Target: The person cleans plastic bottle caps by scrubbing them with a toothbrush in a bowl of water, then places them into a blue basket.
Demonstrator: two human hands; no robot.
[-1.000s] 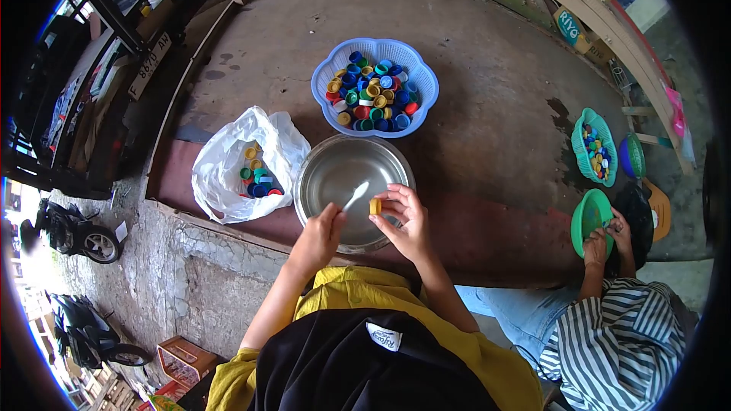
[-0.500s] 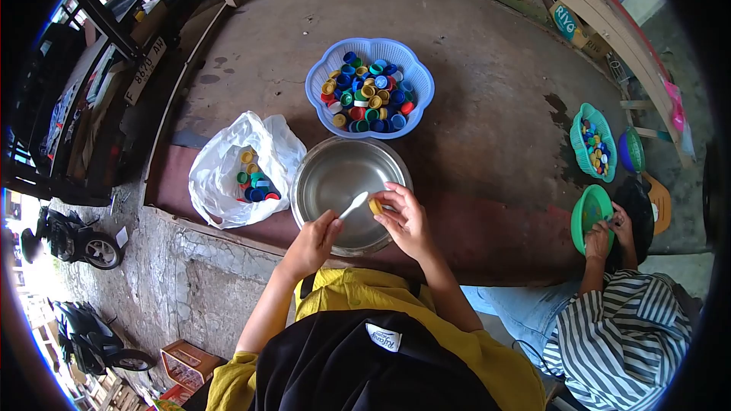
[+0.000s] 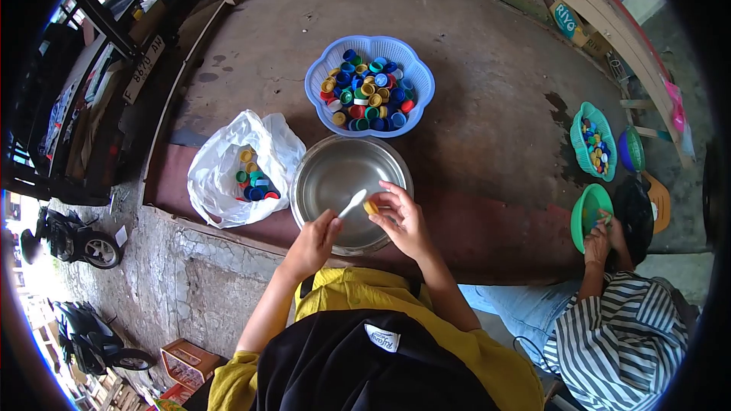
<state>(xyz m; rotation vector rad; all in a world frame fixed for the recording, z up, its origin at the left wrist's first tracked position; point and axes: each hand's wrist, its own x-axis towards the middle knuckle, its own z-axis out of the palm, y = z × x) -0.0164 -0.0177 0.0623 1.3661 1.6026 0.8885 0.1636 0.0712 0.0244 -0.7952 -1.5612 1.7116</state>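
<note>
My left hand (image 3: 311, 245) is closed round the handle of a white tool (image 3: 353, 202), its pale end pointing up and right over a metal bowl (image 3: 298, 196). Between the fingertips of my right hand (image 3: 401, 219) is a yellow cap (image 3: 371, 207), just right of the tool's tip and apart from it. The metal bowl looks empty inside. Beyond it stands a blue plastic basket (image 3: 420, 80) heaped with bottle caps in many colours. To the left of the bowl, a white plastic bag (image 3: 213, 170) lies open with several caps inside.
At the right, a person in a striped shirt (image 3: 617, 335) works with both hands at a green bowl (image 3: 576, 221). Past that bowl are a turquoise basket (image 3: 580, 154) of caps and a purple-and-green bowl (image 3: 631, 150). A black bag (image 3: 633, 209) lies beside the person's hands.
The yellow cap has shifted slightly left and turned in my right fingers. My left hand has barely moved. The other person's hands have shifted at the green bowl.
</note>
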